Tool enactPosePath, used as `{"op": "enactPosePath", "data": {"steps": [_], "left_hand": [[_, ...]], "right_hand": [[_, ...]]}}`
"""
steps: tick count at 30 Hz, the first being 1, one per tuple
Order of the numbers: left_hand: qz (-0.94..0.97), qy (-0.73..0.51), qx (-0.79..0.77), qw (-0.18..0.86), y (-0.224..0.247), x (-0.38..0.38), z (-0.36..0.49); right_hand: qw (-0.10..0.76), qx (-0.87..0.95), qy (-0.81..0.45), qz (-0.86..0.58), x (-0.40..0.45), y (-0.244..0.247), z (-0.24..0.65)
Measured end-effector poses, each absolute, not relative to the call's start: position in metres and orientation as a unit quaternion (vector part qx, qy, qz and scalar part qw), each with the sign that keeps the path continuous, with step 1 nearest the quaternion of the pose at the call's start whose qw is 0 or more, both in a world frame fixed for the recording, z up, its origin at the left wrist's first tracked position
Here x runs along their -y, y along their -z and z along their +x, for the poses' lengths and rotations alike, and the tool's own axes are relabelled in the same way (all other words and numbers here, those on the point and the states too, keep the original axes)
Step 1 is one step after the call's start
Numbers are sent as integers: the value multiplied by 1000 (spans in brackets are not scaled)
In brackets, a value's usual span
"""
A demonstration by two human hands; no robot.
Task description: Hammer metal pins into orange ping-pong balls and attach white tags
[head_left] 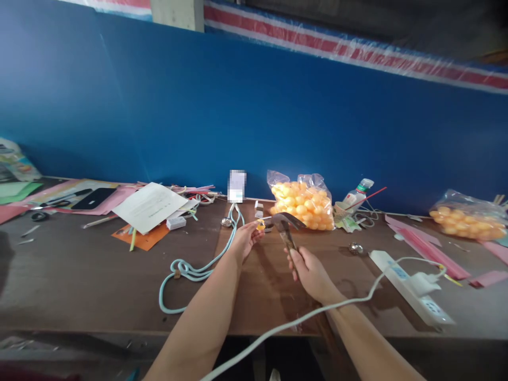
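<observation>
My right hand [307, 271] is wrapped round the dark handle of a claw hammer [286, 233], its head raised above the table. Just left of the hammer head, my left hand [246, 241] pinches a small yellow piece [261, 225], too small to name. Behind both hands is a clear bag of orange balls [304, 205]. A pale blue lanyard cord [190, 271] lies looped on the table left of my left forearm, leading up to a blurred badge [237, 185] against the blue panel. Small white boxes [259, 207] stand beside the bag.
A white cable [278, 329] crosses over my right forearm to a power strip [410, 288]. Papers [148, 208], a phone [95, 198] and scissors [59, 201] lie left. A bottle [359, 193] and another ball bag [468, 217] stand right. A blue panel [178, 106] closes the back.
</observation>
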State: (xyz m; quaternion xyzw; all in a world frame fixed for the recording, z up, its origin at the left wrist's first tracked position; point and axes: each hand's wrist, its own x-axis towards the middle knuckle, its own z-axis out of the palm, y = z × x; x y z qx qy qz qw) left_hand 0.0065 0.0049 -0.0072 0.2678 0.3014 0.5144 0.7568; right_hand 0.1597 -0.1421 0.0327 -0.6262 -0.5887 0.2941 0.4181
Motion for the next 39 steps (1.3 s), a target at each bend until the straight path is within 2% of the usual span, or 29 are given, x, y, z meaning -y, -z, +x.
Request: {"op": "enactPosePath", "data": {"steps": [6, 13, 39], "left_hand": [[267, -518, -308, 752, 8, -6, 6], [264, -534, -297, 746, 6, -5, 6], [252, -543, -277, 752, 5, -3, 4]], "right_hand": [[390, 615, -205, -653, 128, -26, 141], [424, 602, -211, -643, 129, -27, 142], [396, 586, -258, -658, 128, -36, 138]]}}
